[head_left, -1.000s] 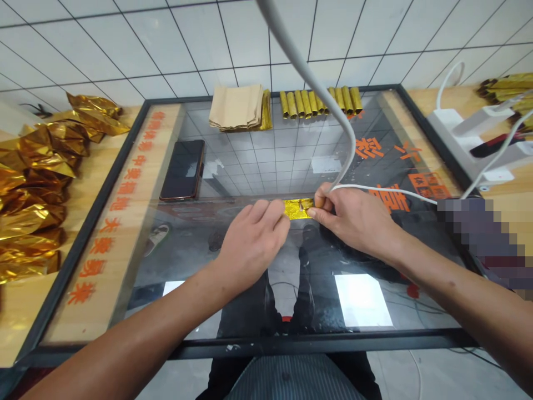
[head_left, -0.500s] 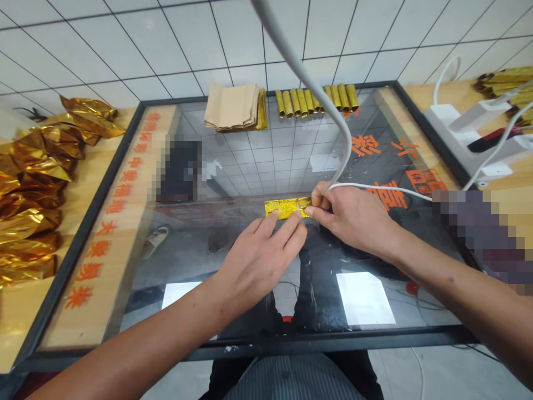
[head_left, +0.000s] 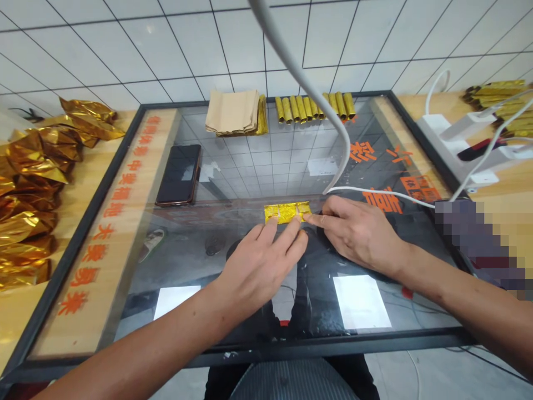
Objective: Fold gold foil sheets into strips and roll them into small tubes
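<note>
A short strip of shiny gold foil (head_left: 287, 213) lies flat on the dark glass tabletop (head_left: 233, 172), with small pale bits near both ends. My left hand (head_left: 262, 255) presses its lower edge with spread fingertips, palm down. At the strip's right end, one outstretched finger of my right hand (head_left: 362, 233) touches the foil, while its other fingers are bent. Neither hand grips the strip. Gold tubes (head_left: 314, 108) stand side by side along the back edge. Beside them is a stack of brown paper (head_left: 232, 112) over gold sheets.
A phone (head_left: 179, 175) lies on the glass at left. Crumpled gold foil (head_left: 33, 189) covers the left side. A grey stem (head_left: 308, 72) and white cable (head_left: 383, 195) cross above the table. The power strip (head_left: 453, 144) and more gold pieces (head_left: 495, 105) sit at right.
My right hand has let go of its pinch on the foil's right end, moved slightly down, and now touches it with one finger. My left hand stays on the strip.
</note>
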Demonstrator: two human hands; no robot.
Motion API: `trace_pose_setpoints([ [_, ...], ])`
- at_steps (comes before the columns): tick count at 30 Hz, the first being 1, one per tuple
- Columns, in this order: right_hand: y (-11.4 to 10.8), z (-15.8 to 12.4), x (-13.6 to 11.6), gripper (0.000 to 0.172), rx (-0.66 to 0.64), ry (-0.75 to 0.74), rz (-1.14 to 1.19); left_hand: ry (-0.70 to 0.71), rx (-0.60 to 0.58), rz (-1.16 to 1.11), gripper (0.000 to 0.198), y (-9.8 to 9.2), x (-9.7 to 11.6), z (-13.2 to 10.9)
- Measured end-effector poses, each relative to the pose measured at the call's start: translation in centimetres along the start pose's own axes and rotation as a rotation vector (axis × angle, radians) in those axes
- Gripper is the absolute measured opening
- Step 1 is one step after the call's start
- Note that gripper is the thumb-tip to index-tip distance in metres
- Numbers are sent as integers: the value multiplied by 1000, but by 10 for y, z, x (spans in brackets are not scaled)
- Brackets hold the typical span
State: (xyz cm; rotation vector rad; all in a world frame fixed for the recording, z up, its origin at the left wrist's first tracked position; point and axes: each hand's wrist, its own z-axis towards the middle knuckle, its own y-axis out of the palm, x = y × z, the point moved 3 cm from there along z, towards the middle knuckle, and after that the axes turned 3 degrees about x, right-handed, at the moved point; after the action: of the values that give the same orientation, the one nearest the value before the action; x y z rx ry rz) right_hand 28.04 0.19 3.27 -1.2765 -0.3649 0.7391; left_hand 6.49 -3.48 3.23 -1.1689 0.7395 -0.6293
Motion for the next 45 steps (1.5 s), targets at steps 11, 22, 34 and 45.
trace_pose_setpoints([
  [11, 5, -3, 4, 40, 17, -25, -31, 10, 1, -20, 39, -1, -1, -1],
  [22, 6, 2, 2, 44, -84, 31, -47, -7, -28, -38, 39, 2, -2, 2],
  [34, 3, 25, 8, 42, 91, 245, 258, 20, 4, -57, 35, 0, -7, -2],
  [45, 3, 19, 6, 46, 18, 374, 363, -50, 155, -157, 34, 9, -13, 1],
])
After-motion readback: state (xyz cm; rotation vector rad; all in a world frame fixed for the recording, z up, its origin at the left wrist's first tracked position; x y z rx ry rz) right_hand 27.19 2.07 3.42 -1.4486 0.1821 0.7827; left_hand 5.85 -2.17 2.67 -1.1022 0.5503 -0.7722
